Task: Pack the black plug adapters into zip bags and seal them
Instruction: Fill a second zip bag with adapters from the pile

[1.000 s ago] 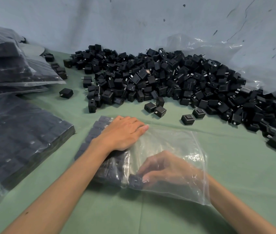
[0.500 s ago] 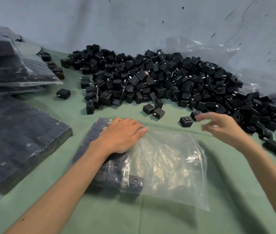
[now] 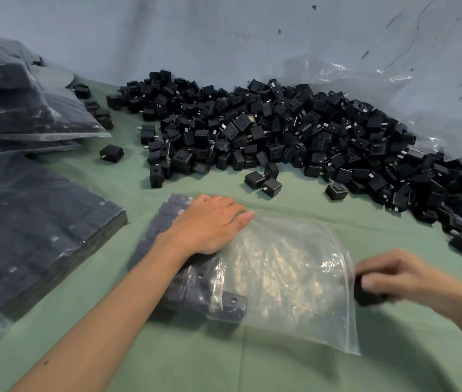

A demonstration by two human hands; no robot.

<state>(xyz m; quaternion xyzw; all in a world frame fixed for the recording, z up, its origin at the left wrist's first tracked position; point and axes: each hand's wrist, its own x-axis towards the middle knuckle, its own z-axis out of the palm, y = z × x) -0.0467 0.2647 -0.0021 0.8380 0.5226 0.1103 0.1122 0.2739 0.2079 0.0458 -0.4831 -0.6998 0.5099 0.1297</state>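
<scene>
Centrally, one bag (image 3: 295, 278), one pinched adapter (image 3: 365, 297) (blurred)

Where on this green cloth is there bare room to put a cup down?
Barest: the near edge of the green cloth, in front of the zip bag. A narrower strip runs between that bag and the adapter pile, with a few strays. Crowded: the far side under the pile, and the left with filled bags.

No legible text — none anywhere.
</scene>
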